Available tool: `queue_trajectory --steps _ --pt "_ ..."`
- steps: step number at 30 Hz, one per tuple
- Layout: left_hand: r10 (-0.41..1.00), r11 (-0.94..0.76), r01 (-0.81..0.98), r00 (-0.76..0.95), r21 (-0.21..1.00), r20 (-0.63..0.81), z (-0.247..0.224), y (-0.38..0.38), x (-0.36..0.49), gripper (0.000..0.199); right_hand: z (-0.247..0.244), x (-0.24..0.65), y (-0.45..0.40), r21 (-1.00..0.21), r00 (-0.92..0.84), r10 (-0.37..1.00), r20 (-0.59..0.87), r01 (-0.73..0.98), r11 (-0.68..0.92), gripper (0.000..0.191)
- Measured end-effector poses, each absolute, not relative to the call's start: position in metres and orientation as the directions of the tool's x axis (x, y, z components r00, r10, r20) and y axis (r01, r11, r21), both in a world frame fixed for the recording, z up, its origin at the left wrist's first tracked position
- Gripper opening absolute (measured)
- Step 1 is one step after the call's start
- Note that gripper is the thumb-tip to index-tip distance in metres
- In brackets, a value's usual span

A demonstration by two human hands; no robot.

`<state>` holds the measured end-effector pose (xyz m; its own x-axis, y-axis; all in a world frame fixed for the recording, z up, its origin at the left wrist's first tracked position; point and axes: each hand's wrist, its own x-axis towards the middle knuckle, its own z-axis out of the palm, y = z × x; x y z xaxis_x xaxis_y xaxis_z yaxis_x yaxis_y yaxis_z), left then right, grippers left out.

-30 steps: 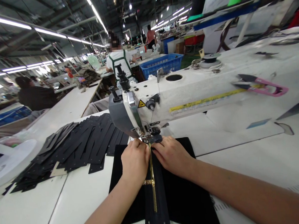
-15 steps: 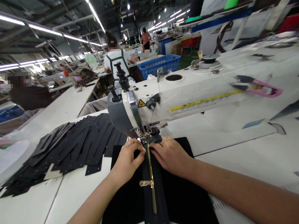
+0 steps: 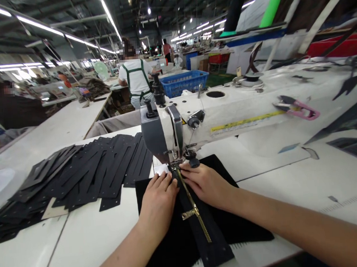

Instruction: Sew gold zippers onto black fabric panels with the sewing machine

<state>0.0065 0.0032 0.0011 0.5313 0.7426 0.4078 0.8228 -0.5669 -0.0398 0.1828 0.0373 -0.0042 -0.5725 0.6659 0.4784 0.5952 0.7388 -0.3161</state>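
A black fabric panel lies on the white table under the head of a white sewing machine. A gold zipper on black tape runs down the panel from the presser foot. My left hand lies flat on the fabric just left of the zipper, fingers close to the foot. My right hand presses the fabric on the zipper's right side, fingertips right at the foot. Neither hand grips anything.
A spread heap of black cut strips covers the table to the left. Pink thread snips rest on the machine arm. A blue basket and a person in a white shirt are behind, with other workers at left.
The view has shifted and the panel with its zipper now lies slanted toward the lower right. My left hand has gone from curled fingers to lying flat beside the zipper.
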Motion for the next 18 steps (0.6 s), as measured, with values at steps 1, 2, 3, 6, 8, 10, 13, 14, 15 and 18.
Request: queue_trajectory --steps 1,2,3,6,8,10,13,14,15,18 --pt "0.748 -0.563 0.826 0.525 -0.031 0.405 0.001 0.0031 0.007 0.02 -0.0054 0.1814 0.0347 -0.312 -0.57 0.656 0.495 0.587 0.747 0.022" --pt "0.755 -0.558 0.829 0.518 -0.021 0.402 0.001 0.0029 0.007 0.02 -0.0067 0.1803 0.0325 -0.304 -0.567 0.648 0.509 0.585 0.752 0.024" --pt "0.76 -0.554 0.832 0.513 -0.014 0.399 0.0009 0.0028 0.0068 0.02 -0.008 0.1795 0.0309 -0.297 -0.564 0.644 0.516 0.588 0.752 0.026" --pt "0.761 -0.548 0.836 0.508 -0.021 0.403 -0.0007 0.0027 0.0058 0.021 -0.0102 0.1786 0.0299 -0.276 -0.565 0.642 0.518 0.6 0.751 0.028" --pt "0.751 -0.557 0.83 0.522 -0.036 0.405 -0.0025 0.0034 0.0054 0.022 -0.0105 0.1786 0.031 -0.255 -0.575 0.63 0.521 0.6 0.759 0.028" --pt "0.742 -0.564 0.824 0.536 -0.058 0.403 -0.0041 0.0047 0.005 0.022 -0.0104 0.1786 0.032 -0.24 -0.582 0.621 0.524 0.599 0.764 0.029" --pt "0.729 -0.571 0.817 0.552 -0.084 0.404 -0.0052 0.0066 0.0042 0.022 -0.0101 0.1786 0.0328 -0.231 -0.589 0.616 0.523 0.598 0.767 0.028" --pt "0.728 -0.572 0.816 0.553 -0.086 0.406 -0.0051 0.0071 0.0039 0.022 -0.0099 0.1786 0.033 -0.231 -0.591 0.614 0.523 0.595 0.769 0.028" --pt "0.727 -0.574 0.815 0.555 -0.087 0.405 -0.0049 0.0076 0.0036 0.022 -0.0097 0.1786 0.0333 -0.233 -0.591 0.614 0.524 0.594 0.77 0.028" --pt "0.734 -0.571 0.817 0.553 -0.083 0.395 -0.0042 0.0089 0.0032 0.022 -0.0089 0.1786 0.0344 -0.236 -0.587 0.614 0.528 0.593 0.77 0.028"
